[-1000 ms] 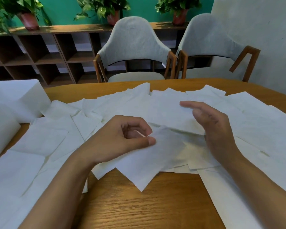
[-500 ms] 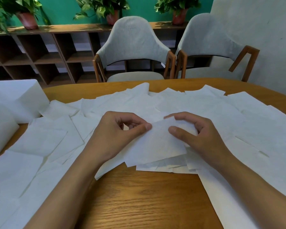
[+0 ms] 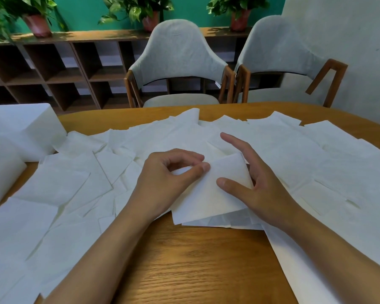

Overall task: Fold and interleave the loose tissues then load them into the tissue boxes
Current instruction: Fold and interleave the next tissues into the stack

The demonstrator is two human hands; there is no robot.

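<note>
The folded tissue (image 3: 208,194) I hold is plain white. The loose tissues (image 3: 316,154) around it are the same plain white. The tissue boxes (image 3: 24,126) are plain white on every visible face. The table (image 3: 195,260) is orange-brown wood with darker grain lines. The chairs (image 3: 178,53) are pale grey fabric on brown wooden frames. The shelf (image 3: 59,62) is dark brown, the pots (image 3: 37,25) reddish, the plants (image 3: 127,5) green, the back wall (image 3: 86,12) teal.

Thin matt paper tissues (image 3: 294,154), glossy grained wooden table (image 3: 195,260), grey cloth chairs (image 3: 178,53)
</note>
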